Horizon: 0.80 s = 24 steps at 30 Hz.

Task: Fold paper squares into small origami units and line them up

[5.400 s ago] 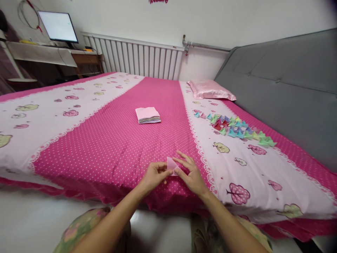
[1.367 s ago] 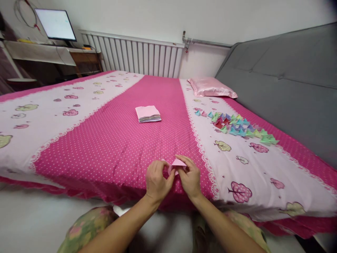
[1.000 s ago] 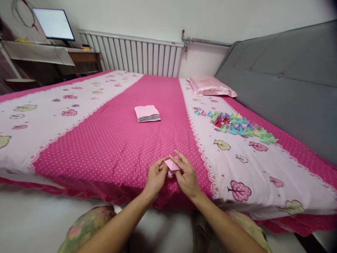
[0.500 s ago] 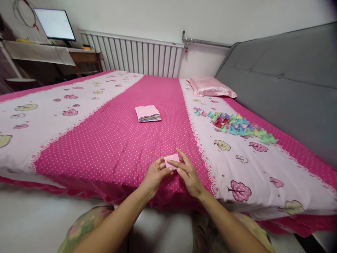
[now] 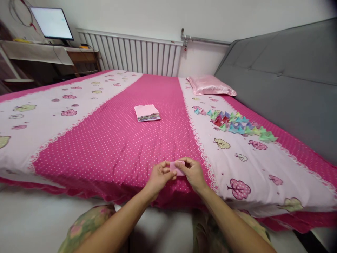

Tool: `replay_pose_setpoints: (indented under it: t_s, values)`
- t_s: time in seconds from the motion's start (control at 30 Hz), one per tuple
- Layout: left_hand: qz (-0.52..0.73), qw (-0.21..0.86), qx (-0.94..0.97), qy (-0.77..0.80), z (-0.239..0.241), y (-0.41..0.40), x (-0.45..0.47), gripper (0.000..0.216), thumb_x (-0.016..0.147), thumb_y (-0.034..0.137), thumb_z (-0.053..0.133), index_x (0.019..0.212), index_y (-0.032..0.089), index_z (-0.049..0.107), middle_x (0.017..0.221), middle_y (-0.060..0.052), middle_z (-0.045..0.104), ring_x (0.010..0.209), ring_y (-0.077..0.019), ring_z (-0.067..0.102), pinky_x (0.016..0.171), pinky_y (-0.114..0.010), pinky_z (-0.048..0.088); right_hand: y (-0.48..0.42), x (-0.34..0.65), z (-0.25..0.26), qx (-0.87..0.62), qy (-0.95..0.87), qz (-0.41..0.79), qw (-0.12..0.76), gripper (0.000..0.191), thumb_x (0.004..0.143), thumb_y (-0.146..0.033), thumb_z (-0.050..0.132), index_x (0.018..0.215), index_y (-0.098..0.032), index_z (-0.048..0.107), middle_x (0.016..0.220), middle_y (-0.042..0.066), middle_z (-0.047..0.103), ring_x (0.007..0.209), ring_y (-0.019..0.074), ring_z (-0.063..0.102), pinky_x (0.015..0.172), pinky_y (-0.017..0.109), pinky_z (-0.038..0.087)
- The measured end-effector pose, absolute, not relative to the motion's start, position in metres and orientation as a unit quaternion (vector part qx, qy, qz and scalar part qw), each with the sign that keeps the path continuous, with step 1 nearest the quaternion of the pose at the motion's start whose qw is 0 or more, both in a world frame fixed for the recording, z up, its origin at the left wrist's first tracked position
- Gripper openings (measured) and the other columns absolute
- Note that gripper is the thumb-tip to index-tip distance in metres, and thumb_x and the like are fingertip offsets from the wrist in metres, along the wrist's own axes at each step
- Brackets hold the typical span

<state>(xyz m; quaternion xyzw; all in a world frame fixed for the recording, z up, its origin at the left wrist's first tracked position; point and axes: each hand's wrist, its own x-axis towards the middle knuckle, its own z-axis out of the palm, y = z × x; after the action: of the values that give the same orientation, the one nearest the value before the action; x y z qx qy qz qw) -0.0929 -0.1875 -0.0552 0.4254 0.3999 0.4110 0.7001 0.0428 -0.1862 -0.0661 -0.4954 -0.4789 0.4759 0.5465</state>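
Observation:
A small folded pink paper [image 5: 178, 170] is held between my two hands above the front edge of the bed. My left hand [image 5: 159, 177] pinches its left side, thumb in front and fingers behind. On the other side, my right hand [image 5: 193, 173] grips the upper right part between thumb and forefinger. Further back on the bed lies a stack of square paper sheets [image 5: 147, 112] with a pink one on top. To the right, several small folded paper boats [image 5: 237, 124] in green, blue, red, yellow and purple stand in a cluster.
The bed has a pink dotted and white tree-print cover [image 5: 110, 140]. A pink satin pillow [image 5: 210, 85] lies at the back right, before a grey headboard [image 5: 284, 70]. Behind are a white radiator [image 5: 131, 52] and, at left, a desk [image 5: 37, 52] with a monitor [image 5: 52, 23].
The pink paper has been turned, and a plain rectangular face now shows instead of one with diagonal creases. My right-hand fingers, spread before, have closed on it. Both hands moved slightly right.

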Motion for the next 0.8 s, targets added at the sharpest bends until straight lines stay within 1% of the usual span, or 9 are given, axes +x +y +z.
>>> replay_pose_setpoints:
  t_s: [0.1, 0.17, 0.23, 0.3, 0.43, 0.57, 0.63, 0.8]
  values:
    - [0.345, 0.701, 0.463, 0.419, -0.058, -0.187, -0.093, 0.027, 0.065, 0.033, 0.068, 0.081, 0.012, 0.062, 0.068, -0.006, 0.067, 0.062, -0.0132, 0.063, 0.06, -0.023, 0.047, -0.187, 0.043, -0.066, -0.497, -0.477, 0.478, 0.545, 0.022, 0.062, -0.035, 0.07, 0.072, -0.015, 0.066, 0.064, 0.001, 0.064, 0.056, 0.0126, 0.056, 0.053, 0.024, 0.044]
    - [0.304, 0.705, 0.479, 0.426, -0.061, -0.187, -0.093, 0.028, 0.067, 0.039, 0.064, 0.073, 0.011, 0.063, 0.064, -0.007, 0.067, 0.059, -0.0142, 0.063, 0.057, -0.024, 0.047, -0.187, 0.043, -0.065, -0.5, -0.475, 0.48, 0.542, 0.022, 0.061, -0.035, 0.071, 0.07, -0.015, 0.067, 0.064, 0.001, 0.065, 0.056, 0.0127, 0.055, 0.053, 0.023, 0.044]
    - [0.295, 0.707, 0.486, 0.42, -0.063, -0.187, -0.092, 0.03, 0.068, 0.041, 0.063, 0.069, 0.011, 0.062, 0.061, -0.007, 0.067, 0.057, -0.014, 0.063, 0.056, -0.024, 0.047, -0.187, 0.043, -0.063, -0.504, -0.467, 0.487, 0.539, 0.023, 0.06, -0.036, 0.071, 0.069, -0.015, 0.068, 0.063, 0.001, 0.065, 0.055, 0.0126, 0.055, 0.052, 0.023, 0.043]
    - [0.313, 0.707, 0.487, 0.407, -0.064, -0.186, -0.092, 0.032, 0.068, 0.043, 0.063, 0.069, 0.011, 0.062, 0.06, -0.006, 0.067, 0.053, -0.0129, 0.062, 0.054, -0.023, 0.047, -0.186, 0.044, -0.06, -0.496, -0.46, 0.503, 0.538, 0.024, 0.062, -0.038, 0.069, 0.07, -0.016, 0.068, 0.062, 0.0, 0.064, 0.054, 0.0123, 0.054, 0.053, 0.024, 0.042]
    - [0.35, 0.699, 0.476, 0.403, -0.063, -0.185, -0.092, 0.032, 0.068, 0.043, 0.063, 0.074, 0.011, 0.061, 0.06, -0.006, 0.067, 0.051, -0.0119, 0.062, 0.053, -0.021, 0.046, -0.185, 0.048, -0.056, -0.479, -0.478, 0.513, 0.529, 0.025, 0.067, -0.039, 0.064, 0.072, -0.015, 0.069, 0.061, -0.001, 0.064, 0.055, 0.0115, 0.052, 0.055, 0.023, 0.041]
    - [0.324, 0.7, 0.493, 0.403, -0.065, -0.184, -0.091, 0.031, 0.068, 0.04, 0.064, 0.077, 0.01, 0.064, 0.069, -0.009, 0.069, 0.059, -0.014, 0.064, 0.058, -0.023, 0.048, -0.186, 0.05, -0.057, -0.494, -0.497, 0.467, 0.539, 0.024, 0.07, -0.036, 0.063, 0.063, -0.014, 0.067, 0.056, -0.002, 0.059, 0.053, 0.0103, 0.048, 0.051, 0.022, 0.037]
    - [0.315, 0.699, 0.5, 0.403, -0.065, -0.184, -0.09, 0.031, 0.067, 0.039, 0.065, 0.077, 0.01, 0.064, 0.071, -0.01, 0.07, 0.061, -0.0151, 0.065, 0.059, -0.024, 0.049, -0.186, 0.05, -0.06, -0.501, -0.492, 0.453, 0.549, 0.024, 0.071, -0.036, 0.062, 0.063, -0.014, 0.067, 0.056, -0.001, 0.059, 0.053, 0.0103, 0.048, 0.051, 0.022, 0.036]
    - [0.289, 0.697, 0.508, 0.415, -0.064, -0.185, -0.089, 0.028, 0.066, 0.038, 0.065, 0.07, 0.01, 0.063, 0.063, -0.008, 0.068, 0.057, -0.0151, 0.065, 0.055, -0.023, 0.048, -0.185, 0.049, -0.066, -0.517, -0.475, 0.436, 0.563, 0.024, 0.07, -0.037, 0.062, 0.07, -0.014, 0.069, 0.061, 0.001, 0.062, 0.054, 0.0116, 0.05, 0.052, 0.023, 0.038]
